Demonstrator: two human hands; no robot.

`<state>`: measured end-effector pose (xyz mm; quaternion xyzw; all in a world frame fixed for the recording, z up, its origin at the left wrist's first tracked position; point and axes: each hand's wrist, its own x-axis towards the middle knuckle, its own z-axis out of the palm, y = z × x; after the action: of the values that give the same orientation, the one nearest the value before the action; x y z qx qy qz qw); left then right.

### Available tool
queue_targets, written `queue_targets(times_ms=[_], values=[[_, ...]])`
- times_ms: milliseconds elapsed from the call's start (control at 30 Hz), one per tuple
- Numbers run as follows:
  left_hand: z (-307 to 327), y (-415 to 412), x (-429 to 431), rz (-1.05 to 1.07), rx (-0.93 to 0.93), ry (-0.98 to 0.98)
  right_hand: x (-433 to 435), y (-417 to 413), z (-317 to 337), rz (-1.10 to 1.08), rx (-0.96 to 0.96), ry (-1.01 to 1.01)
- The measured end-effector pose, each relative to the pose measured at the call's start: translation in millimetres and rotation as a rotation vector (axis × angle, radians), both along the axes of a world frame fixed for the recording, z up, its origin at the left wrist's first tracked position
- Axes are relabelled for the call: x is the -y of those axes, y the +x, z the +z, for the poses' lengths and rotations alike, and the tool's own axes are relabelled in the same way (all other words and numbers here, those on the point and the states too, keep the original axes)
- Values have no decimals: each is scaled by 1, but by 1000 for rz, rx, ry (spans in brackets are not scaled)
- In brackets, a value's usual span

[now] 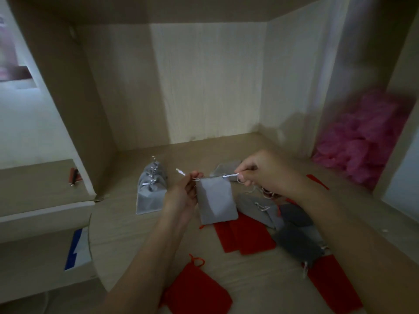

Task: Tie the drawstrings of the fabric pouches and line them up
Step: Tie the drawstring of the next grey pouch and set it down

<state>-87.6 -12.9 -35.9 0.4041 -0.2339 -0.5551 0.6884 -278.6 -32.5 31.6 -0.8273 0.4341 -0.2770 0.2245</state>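
Head view: two hands were raised above the table (127,234), and one grey pouch (215,200) was held hanging between them, clear of the surface. Its two drawstring ends were drawn out sideways from the mouth. One silvery end (180,172) was pinched by the fingers (196,175) of the left hand (181,196), and the other end (229,176) by the curled fingers of the right hand (260,171).

Left of the left fingers, a short row of tied grey pouches (150,189) was stood on the table. At least two were made out, the exact count being lost in overlap. Below and right of the right fingers a loose heap of grey pouches (292,234) was spread, at least three, and one more was glimpsed just behind those fingers.

Four red pouches (242,236) were counted:
- two overlapped under the held pouch
- one lay nearer than the left fingers, beside the left forearm
- one was partly covered by the right forearm

A red sliver (317,181) beyond the right wrist could not be identified. Far right of the fingers a single mound of pink material (362,141) was piled. Far left, two thin sticks (73,176), one red and one dark, were laid on a lower ledge.
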Motion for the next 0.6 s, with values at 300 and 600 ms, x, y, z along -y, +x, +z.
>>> queue_targets(times_ms=[300,600], values=[[-1,15,4,125,-487,-46,13,15,-9,-22,38,-53],[-2,21,6,189,-539,-81,30,-10,-9,-92,400,89]])
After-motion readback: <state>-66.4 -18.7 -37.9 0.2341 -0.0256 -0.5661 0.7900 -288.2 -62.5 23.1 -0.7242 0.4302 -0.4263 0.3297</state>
